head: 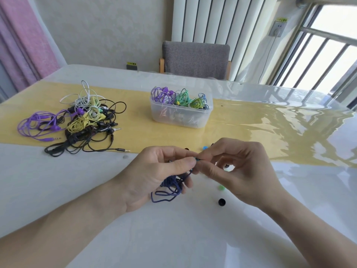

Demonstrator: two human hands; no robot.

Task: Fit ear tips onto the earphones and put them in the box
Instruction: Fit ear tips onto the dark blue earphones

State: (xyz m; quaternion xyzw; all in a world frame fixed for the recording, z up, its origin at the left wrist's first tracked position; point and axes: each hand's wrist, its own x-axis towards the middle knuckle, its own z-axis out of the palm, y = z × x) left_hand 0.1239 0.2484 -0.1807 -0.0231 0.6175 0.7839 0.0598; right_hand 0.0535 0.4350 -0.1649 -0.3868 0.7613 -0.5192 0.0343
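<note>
Left hand (154, 171): grips blue earphones (170, 188) — cable bunched in palm
Right hand (237, 167): pinches ear tip (197, 159) at the earbud
Box (181, 111): holds coiled earphones

The left hand (154, 175) and right hand (237, 171) meet fingertip to fingertip above the near part of the table (58, 190). A bundled earphone cord (170, 188) hangs from the left hand's palm. Beyond the left hand, well to its left, lies a heap of tangled earphones (81, 120). Straight beyond both hands stands the box (180, 113), with earphones in it. 2 loose ear tips (221, 202) lie just below the right hand, others behind it. Behind the table stands a chair (195, 59).
</note>
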